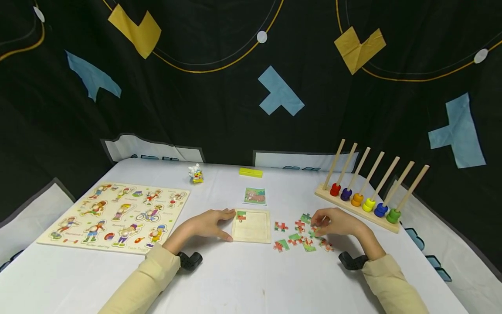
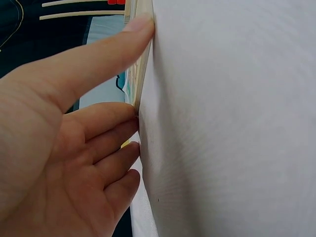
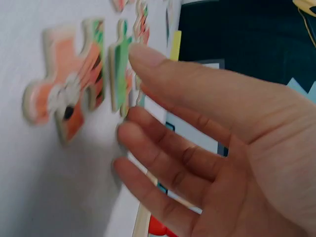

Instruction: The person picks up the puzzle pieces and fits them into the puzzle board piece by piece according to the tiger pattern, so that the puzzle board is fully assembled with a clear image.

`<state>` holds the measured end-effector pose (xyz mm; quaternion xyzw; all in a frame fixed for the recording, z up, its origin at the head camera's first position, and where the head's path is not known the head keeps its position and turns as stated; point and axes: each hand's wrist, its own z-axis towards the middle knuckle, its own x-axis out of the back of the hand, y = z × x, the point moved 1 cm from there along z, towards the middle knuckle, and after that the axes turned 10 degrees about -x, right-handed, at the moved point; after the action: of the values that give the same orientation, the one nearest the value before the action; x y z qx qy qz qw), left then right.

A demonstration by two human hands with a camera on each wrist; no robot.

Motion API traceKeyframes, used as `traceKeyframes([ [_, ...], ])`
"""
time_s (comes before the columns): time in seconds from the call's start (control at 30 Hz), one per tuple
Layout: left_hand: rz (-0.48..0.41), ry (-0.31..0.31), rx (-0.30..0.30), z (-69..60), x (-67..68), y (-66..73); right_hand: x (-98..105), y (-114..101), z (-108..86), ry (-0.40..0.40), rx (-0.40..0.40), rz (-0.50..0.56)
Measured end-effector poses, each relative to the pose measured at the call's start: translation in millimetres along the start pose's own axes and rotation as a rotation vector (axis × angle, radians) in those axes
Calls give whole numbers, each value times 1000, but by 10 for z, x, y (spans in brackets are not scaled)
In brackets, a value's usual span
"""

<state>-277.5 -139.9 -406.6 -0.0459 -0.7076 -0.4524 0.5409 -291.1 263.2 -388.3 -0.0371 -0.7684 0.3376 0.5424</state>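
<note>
A square wooden tray (image 1: pixel 255 229) holds one puzzle piece (image 1: pixel 241 216) in its upper left corner. My left hand (image 1: pixel 208 223) rests at the tray's left side, thumb and fingertips spread along the edge; the left wrist view shows the thumb of this hand (image 2: pixel 74 133) against the wooden edge (image 2: pixel 142 74). Over the loose pieces is my right hand (image 1: pixel 339 221). In the right wrist view this hand (image 3: pixel 222 133) has its thumb and forefinger spread at a green piece (image 3: pixel 118 74), without a visible grip. An orange piece (image 3: pixel 69 84) lies beside it.
A picture card (image 1: pixel 255 196) lies behind the tray, with a yellow block (image 1: pixel 251 172) and small figurine (image 1: pixel 195 173) farther back. A large picture board (image 1: pixel 117 218) is at left. The peg rack (image 1: pixel 358 208) stands at right, its tall pegs upright.
</note>
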Motion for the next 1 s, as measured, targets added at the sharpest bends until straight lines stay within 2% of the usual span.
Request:
traceKeyframes([
  [0.13, -9, -2, -1, 5, 5, -5, 4, 36, -11, -18, -13, 3],
  [0.53, 9, -1, 1, 22, 6, -42, -22, 26, 12, 14, -93, -11],
  [0.87, 1, 2, 1, 18, 4, -34, -17, 31, 11, -37, -29, 1],
  [1.0, -2, 2, 2, 23, 2, -34, -15, 21, 6, -44, -27, 7],
])
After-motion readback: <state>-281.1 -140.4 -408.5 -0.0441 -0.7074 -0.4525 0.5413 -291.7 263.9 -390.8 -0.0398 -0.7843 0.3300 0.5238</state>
